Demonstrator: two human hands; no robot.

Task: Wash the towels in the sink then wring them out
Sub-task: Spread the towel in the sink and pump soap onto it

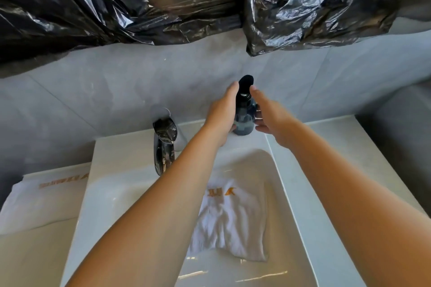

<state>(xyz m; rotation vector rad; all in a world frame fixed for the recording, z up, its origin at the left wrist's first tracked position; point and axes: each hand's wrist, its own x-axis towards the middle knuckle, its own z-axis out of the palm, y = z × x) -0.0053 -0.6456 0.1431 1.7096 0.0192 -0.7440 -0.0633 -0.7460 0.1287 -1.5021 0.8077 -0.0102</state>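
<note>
- Nearest the camera are the two bare forearms, reaching out over the sink (77, 228); under them a white towel (231, 223) lies crumpled in the basin, wet and part sunk in shallow water, with an orange logo facing up.
- Far left, a second towel (44, 202) lies folded and seemingly dry on the worktop (35, 261), just beside the sink's rim.
- The chrome tap (164, 144) stands at the back left of the basin; no water can be seen running from it.
- The left hand (221, 114) lies with straight fingers against the left side of a dark pump bottle (243, 112) on the sink's back ledge, the fingertips up by the pump head; it seems to steady the bottle more than grip it.
- The right hand (265, 112) comes in from the right, its fingers loosely curved beside the bottle (whether it has hold of it yet I cannot tell).
- Handling, as a judgement: the soaked towel should be soft, limp and a good deal heavier than the dry one, and slick once soaped. It is best gathered in a bunch for scrubbing, then taken at both ends with a full grip for twisting; pinching a corner would only stretch it.
- Black plastic sheeting (116, 0) hangs over the grey wall behind.
</note>
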